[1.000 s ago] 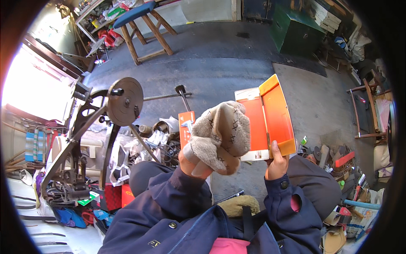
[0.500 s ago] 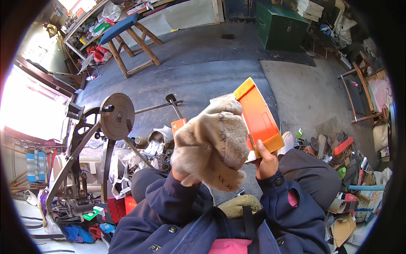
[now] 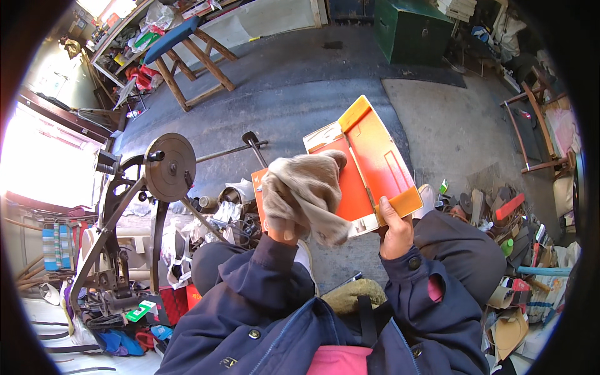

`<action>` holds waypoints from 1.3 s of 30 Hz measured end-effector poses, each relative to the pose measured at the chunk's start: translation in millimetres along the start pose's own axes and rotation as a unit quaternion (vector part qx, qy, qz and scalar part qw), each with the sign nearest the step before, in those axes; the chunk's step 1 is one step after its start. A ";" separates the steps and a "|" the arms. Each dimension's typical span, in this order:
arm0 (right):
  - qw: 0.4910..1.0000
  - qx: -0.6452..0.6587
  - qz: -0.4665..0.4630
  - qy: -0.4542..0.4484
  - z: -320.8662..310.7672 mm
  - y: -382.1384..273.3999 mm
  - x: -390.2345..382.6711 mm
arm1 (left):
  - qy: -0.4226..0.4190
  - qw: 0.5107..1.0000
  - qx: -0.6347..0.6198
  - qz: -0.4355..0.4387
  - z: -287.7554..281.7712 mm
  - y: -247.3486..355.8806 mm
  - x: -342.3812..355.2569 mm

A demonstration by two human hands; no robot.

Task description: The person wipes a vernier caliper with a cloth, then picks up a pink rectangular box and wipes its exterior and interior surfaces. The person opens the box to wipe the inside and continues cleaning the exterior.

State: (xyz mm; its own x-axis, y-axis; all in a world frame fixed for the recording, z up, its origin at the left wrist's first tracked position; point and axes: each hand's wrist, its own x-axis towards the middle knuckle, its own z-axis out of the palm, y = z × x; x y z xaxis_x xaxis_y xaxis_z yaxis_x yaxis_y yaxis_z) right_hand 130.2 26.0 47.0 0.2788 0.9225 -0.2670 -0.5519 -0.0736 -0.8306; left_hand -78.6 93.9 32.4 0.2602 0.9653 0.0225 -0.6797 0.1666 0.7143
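Observation:
My left hand (image 3: pixel 282 230) is closed round a crumpled beige-brown fleecy cloth (image 3: pixel 307 190), which hides most of its fingers. The cloth overlaps the left half of an open hinged flat case (image 3: pixel 384 169), orange inside with yellow and white ends. My right hand (image 3: pixel 397 236) grips the case's lower right corner, thumb on the inner face. Whether the cloth touches the case's surface I cannot tell. Left of the cloth, a second orange piece (image 3: pixel 257 195) shows in part; the rest is hidden.
A black hand-cranked machine with a large wheel (image 3: pixel 170 167) stands at left. A blue-topped wooden stool (image 3: pixel 175 40) is far left, a green chest (image 3: pixel 412 34) far back. Shoe parts and scraps (image 3: pixel 481 215) are heaped at right. A wooden-framed chair (image 3: pixel 540 134) stands beyond.
The cloth has moved left and down off the case's middle, uncovering more of its orange inside and white end. The case has shifted slightly up and left. My right hand still holds it.

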 end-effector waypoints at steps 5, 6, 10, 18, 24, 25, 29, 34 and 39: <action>0.999 -0.025 -0.016 0.018 2.4 -9.3 -0.3 | 0.064 0.937 0.343 0.003 -9.3 -14.3 -14.3; 0.999 -0.025 -0.007 0.026 2.2 -10.8 -0.6 | -0.001 0.936 0.353 -0.003 -8.3 -17.5 -16.0; 0.996 -0.076 -0.040 0.021 2.2 -11.8 -1.8 | -0.194 0.877 0.439 0.027 -3.6 -17.8 -14.8; 0.984 -0.151 -0.092 0.022 1.4 -3.1 0.5 | -0.214 0.856 0.467 -0.065 16.4 -2.7 -13.4; 0.990 -0.118 -0.033 0.070 -6.9 -1.6 7.3 | -0.247 0.686 0.679 0.084 46.1 -11.3 -13.5; 0.992 -0.105 -0.049 0.057 -6.6 -0.3 7.7 | -0.246 0.664 0.701 0.087 49.4 -11.5 -17.5; 0.994 -0.063 -0.024 0.089 -1.3 4.2 7.4 | -0.237 0.608 0.749 0.116 59.2 -11.2 -25.1; 0.976 -0.158 -0.138 0.057 6.3 14.9 2.0 | -0.236 0.801 0.476 0.276 60.1 -19.4 -4.9; 0.993 -0.117 -0.022 0.027 2.2 25.8 5.3 | -0.084 0.881 0.464 0.035 54.3 -50.9 -10.8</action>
State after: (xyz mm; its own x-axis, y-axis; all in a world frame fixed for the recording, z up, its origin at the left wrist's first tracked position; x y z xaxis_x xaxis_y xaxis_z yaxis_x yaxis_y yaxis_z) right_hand 115.6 29.8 25.2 0.3442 0.9055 -0.2480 -0.3421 -0.1251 -0.9313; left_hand -9.6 64.1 33.8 0.3918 0.9099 0.1365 0.1352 -0.2037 0.9697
